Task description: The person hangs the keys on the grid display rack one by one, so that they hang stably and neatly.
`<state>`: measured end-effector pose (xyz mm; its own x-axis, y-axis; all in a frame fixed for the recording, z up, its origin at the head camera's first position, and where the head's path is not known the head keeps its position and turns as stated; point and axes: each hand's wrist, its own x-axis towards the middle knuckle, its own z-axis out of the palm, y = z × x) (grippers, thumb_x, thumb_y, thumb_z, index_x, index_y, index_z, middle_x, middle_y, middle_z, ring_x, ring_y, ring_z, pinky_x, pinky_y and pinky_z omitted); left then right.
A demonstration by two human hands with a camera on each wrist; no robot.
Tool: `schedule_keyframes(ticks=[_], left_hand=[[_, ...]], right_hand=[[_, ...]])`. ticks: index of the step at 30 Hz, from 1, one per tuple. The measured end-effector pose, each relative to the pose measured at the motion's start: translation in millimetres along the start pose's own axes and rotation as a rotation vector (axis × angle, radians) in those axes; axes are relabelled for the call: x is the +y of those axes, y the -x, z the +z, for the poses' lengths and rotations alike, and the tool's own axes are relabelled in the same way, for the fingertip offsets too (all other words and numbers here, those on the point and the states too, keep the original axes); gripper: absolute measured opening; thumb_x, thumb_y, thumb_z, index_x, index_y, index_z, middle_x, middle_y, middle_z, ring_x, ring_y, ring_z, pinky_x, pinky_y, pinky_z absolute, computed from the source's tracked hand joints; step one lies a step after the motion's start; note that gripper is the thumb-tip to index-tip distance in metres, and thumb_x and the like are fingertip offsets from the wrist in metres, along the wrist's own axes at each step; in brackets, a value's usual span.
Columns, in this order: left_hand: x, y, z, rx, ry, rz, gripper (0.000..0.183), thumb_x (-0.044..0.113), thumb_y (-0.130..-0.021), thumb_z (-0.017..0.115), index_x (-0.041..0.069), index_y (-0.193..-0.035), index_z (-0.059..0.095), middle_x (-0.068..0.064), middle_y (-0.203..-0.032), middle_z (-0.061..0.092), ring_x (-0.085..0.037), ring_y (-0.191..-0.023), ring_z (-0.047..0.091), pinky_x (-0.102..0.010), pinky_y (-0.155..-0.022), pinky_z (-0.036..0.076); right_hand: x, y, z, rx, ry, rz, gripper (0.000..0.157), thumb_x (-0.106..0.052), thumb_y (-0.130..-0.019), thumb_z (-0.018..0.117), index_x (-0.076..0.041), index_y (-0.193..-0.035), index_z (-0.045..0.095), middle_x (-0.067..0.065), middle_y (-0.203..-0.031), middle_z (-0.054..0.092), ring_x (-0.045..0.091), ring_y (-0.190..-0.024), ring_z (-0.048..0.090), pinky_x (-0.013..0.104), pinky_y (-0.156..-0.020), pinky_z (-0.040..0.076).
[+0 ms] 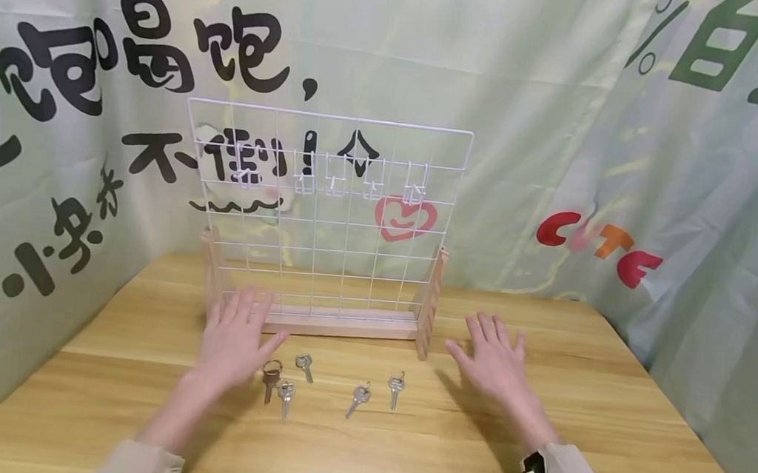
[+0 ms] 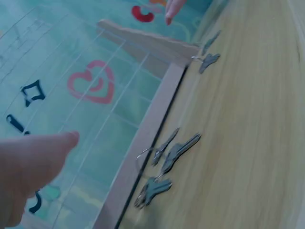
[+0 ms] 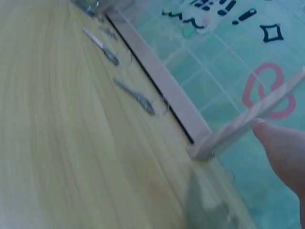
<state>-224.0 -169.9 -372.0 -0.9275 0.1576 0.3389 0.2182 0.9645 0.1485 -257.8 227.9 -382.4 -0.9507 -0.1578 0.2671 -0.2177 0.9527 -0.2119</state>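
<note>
Both hands hover over the wooden table with fingers spread. The left hand [image 1: 233, 340] holds nothing and is in front of the left end of a white wire grid rack [image 1: 344, 251]. To the right of the rack is the right hand [image 1: 492, 360], also holding nothing. Between the hands lie several keys: a darker key [image 1: 271, 376] with a ring, a silver key [image 1: 285, 396] beside it, a small key [image 1: 304, 366] behind, and two more at right, a slanted key [image 1: 358, 400] and an upright-lying key [image 1: 396, 390]. In each wrist view only a thumb and some keys show.
Several white hooks [image 1: 335, 185] hang on the upper part of the grid. A wooden base [image 1: 345, 328] with side posts [image 1: 432, 300] holds the rack up. A printed curtain [image 1: 528, 129] hangs behind and at both sides of the table [image 1: 361, 458].
</note>
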Motion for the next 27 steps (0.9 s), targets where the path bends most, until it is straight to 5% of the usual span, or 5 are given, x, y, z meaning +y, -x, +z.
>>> schedule_keyframes(ticks=[6, 12, 19, 27], left_hand=[[-14.3, 0.1, -26.6, 0.24, 0.118, -0.009, 0.061, 0.034, -0.092, 0.055, -0.009, -0.132, 0.04, -0.028, -0.136, 0.039, -0.045, -0.125, 0.032, -0.06, -0.107, 0.017], [-30.7, 0.5, -52.6, 0.44, 0.44, -0.196, 0.047, 0.024, -0.091, 0.057, -0.008, -0.124, 0.049, -0.028, -0.121, 0.053, -0.044, -0.11, 0.047, -0.06, -0.094, 0.035], [-49.0, -15.1, -69.6, 0.426, 0.737, -0.454, 0.055, 0.037, -0.093, 0.053, -0.003, -0.13, 0.046, -0.02, -0.126, 0.053, -0.034, -0.114, 0.049, -0.047, -0.096, 0.041], [-72.1, -35.4, -72.7, 0.305, 0.855, -0.55, 0.069, 0.054, -0.09, 0.048, 0.001, -0.134, 0.043, -0.019, -0.129, 0.05, -0.031, -0.114, 0.046, -0.044, -0.094, 0.041]], right_hand=[[-24, -3, -10.3, 0.102, -0.213, -0.028, 0.055, -0.037, -0.092, 0.055, 0.003, -0.129, 0.048, 0.024, -0.13, 0.049, 0.041, -0.12, 0.041, 0.06, -0.102, 0.027], [-61, -8, -16.0, 0.152, -0.476, -0.062, 0.032, -0.017, -0.086, 0.066, 0.004, -0.11, 0.062, 0.017, -0.103, 0.064, 0.03, -0.094, 0.061, 0.044, -0.081, 0.052], [-99, -18, -8.6, 0.067, -0.698, -0.089, 0.024, -0.01, -0.084, 0.067, 0.001, -0.105, 0.064, 0.007, -0.092, 0.066, 0.021, -0.084, 0.062, 0.033, -0.074, 0.054], [-151, -30, 8.8, -0.125, -0.797, -0.171, 0.022, -0.008, -0.085, 0.066, -0.001, -0.106, 0.063, 0.002, -0.088, 0.065, 0.017, -0.081, 0.061, 0.026, -0.07, 0.053]])
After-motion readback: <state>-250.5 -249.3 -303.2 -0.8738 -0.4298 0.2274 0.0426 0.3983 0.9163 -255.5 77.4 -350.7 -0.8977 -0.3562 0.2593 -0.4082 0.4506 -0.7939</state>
